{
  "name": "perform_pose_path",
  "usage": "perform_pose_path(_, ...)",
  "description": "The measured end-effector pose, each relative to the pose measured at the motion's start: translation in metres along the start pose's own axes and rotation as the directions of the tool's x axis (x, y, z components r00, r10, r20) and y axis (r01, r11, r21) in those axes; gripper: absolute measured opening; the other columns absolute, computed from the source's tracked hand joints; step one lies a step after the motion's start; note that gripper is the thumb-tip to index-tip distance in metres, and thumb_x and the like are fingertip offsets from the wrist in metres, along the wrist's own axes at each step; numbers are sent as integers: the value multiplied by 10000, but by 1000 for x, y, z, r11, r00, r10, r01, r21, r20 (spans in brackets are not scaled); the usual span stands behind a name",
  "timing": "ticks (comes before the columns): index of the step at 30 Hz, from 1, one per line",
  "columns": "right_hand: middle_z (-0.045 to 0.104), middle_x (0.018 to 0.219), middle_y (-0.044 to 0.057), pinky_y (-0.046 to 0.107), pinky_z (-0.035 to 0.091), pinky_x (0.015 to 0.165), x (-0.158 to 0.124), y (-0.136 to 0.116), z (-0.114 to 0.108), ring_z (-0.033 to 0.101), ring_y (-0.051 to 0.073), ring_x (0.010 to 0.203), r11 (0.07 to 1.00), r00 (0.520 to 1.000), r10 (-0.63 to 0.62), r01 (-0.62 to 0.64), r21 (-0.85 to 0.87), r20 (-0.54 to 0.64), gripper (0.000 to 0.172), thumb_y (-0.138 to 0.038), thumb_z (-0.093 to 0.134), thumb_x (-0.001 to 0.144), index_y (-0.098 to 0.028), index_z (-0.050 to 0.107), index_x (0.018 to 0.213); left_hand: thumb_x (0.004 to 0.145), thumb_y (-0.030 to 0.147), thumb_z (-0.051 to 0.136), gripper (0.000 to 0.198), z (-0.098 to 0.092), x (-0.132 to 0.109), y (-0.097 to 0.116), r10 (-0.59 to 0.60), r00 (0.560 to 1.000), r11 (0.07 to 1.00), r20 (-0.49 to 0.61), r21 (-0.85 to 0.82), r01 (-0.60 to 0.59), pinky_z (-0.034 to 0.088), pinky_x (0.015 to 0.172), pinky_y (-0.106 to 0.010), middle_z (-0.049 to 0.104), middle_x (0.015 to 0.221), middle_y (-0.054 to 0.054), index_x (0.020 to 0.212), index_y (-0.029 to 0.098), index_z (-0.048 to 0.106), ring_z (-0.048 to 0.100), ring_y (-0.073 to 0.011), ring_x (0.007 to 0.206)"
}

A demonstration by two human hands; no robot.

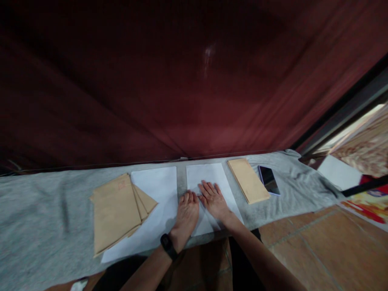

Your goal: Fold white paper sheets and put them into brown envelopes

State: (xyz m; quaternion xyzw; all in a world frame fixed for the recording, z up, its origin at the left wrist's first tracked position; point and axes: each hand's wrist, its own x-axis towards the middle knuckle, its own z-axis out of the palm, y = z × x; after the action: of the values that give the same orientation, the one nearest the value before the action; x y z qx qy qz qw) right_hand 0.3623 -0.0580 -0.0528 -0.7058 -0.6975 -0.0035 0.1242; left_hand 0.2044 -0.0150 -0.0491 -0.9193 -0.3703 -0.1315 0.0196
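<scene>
Head camera: the right hand lies flat, with the fingers a little spread and the grip wide, on a white sheet. The left hand, with a black wristband on its wrist, rests beside it near the left margin of the same sheet. Its fingers are close together; whether they pinch the paper or only press, I cannot tell. Probably both palms are laid so in order to keep the sheet flat and to stop it from sliding on the soft cloth.

This sheet lies about the middle of the cloth-covered table, reaching from near the far edge to the near edge, directly before the person, perhaps because both arms come there easily. To its left, across a narrow strip of grey cloth, is more white paper, partly under fanned brown envelopes, whose weight may help to hold it. To the right of the sheet, a neat brown stack lies slantwise, and just beyond it, toward the right end of the table, a phone, seemingly put aside from the working place.
</scene>
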Motion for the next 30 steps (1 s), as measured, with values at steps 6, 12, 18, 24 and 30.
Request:
perform_pose_path(6, 347, 1617, 64, 499, 222, 1226, 0, 2, 0, 336, 253, 1488, 1000, 1000, -25, 25, -5, 15, 500, -286, 372, 1045, -215, 395, 1539, 991, 195, 354, 493, 5, 6, 4, 48, 991, 995, -124, -85, -58, 384, 1162, -469, 499, 1508, -187, 1453, 70, 471, 423, -280, 1439)
perform_pose_path(12, 403, 1591, 78, 457, 259, 1218, 4, 14, -1, 362, 220, 1475, 1000, 999, -26, 26, 14, 22, 467, -290, 317, 1068, -189, 454, 1503, 995, 293, 394, 545, 12, 4, 11, 37, 997, 996, -71, -76, -42, 367, 1176, -490, 441, 1537, -229, 1463, 18, 442, 379, -317, 1462)
perform_pose_path(18, 365, 1609, 85, 476, 265, 1207, 14, 32, 4, 332, 257, 1491, 996, 997, 72, -73, -58, -31, 491, -359, 362, 1062, -227, 409, 1533, 969, 401, 522, 586, 8, 3, 11, 45, 998, 995, -49, -85, -49, 363, 1177, -497, 380, 1579, -218, 1471, 105, 458, 360, -331, 1472)
perform_pose_path(24, 358, 1610, 104, 494, 293, 1186, 26, 66, 10, 370, 276, 1472, 973, 977, 196, -204, -103, -87, 522, -414, 318, 1065, -218, 390, 1544, 967, 411, 521, 608, 7, 3, 11, 42, 998, 997, -39, -60, -45, 353, 1182, -488, 386, 1581, -200, 1489, 114, 425, 357, -320, 1475)
perform_pose_path(30, 387, 1587, 143, 535, 295, 1183, 33, 88, 8, 372, 310, 1467, 955, 957, 267, -278, -99, -112, 540, -386, 293, 1063, -149, 405, 1535, 964, 414, 523, 615, 7, 3, 12, 30, 1000, 998, -8, -47, -30, 330, 1198, -462, 369, 1590, -196, 1488, 103, 437, 336, -315, 1486)
